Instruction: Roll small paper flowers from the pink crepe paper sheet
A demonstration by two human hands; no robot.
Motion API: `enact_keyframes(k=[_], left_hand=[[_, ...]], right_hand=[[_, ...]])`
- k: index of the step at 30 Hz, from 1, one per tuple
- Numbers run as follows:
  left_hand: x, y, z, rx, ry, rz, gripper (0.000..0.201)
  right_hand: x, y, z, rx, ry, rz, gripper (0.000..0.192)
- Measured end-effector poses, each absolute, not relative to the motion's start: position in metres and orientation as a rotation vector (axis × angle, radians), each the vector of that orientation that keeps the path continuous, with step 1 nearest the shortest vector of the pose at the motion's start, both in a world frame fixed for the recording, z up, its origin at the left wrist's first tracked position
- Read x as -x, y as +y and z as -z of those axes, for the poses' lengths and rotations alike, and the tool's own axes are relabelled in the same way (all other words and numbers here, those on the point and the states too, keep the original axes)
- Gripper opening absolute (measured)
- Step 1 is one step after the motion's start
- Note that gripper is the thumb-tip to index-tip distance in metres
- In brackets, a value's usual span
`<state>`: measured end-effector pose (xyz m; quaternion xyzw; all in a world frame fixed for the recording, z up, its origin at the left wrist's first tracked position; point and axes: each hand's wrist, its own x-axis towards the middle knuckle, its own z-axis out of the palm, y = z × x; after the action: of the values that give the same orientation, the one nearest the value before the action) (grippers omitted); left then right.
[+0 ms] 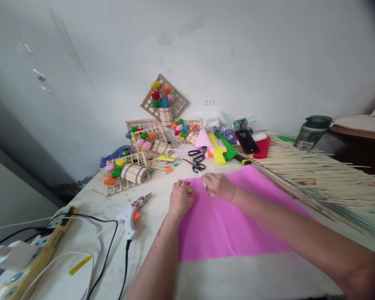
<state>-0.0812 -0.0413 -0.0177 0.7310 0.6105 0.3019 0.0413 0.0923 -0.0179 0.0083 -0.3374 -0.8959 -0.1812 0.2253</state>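
A bright pink sheet of paper (225, 225) lies on the table in front of me. My left hand (180, 198) rests on the sheet's upper left corner, fingers lying down on it. Right beside these fingers is a small yellow piece (189, 190) with a dark outline. My right hand (218, 186) is closed round a thin, whitish pen (205, 187), its point down near the sheet; most of it is hidden by the fingers. Black-handled scissors (196, 160) lie just beyond the sheet.
At left are a white glue gun (130, 218) with its cord and a yellow power strip (46, 246). Stick frames with paper flowers (128, 173) stand at the back. A phone (246, 141), a dark green bottle (313, 132) and many thin sticks (318, 168) lie or stand at right.
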Motion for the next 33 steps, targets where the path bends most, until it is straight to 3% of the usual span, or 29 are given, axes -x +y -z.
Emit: enact_keyframes(k=[6,10,19,23,29,33], left_hand=[[0.098,-0.052,0.001,-2.059,1.801,-1.027,0.02],[0.103,-0.06,-0.005,-2.031,1.819,-0.811,0.025],[0.089,-0.072,-0.001,-2.132,1.766,-0.469,0.068],[0.087,-0.072,0.0,-2.092,1.767,-0.503,0.068],[0.086,-0.072,0.001,-2.008,1.748,-0.547,0.07],[0.088,-0.072,0.002,-1.957,1.714,-0.639,0.068]], right_hand=[[-0.068,-0.003,-0.022,1.051,-1.744,-0.268,0.027],[-0.048,0.002,-0.001,1.012,-1.598,-0.597,0.029],[-0.043,-0.009,0.032,1.143,-1.721,-0.516,0.024],[-0.043,-0.006,0.034,1.154,-1.671,-0.526,0.023],[-0.044,-0.005,0.032,1.065,-1.518,-0.659,0.039],[-0.043,-0.006,0.029,1.117,-1.541,-0.531,0.033]])
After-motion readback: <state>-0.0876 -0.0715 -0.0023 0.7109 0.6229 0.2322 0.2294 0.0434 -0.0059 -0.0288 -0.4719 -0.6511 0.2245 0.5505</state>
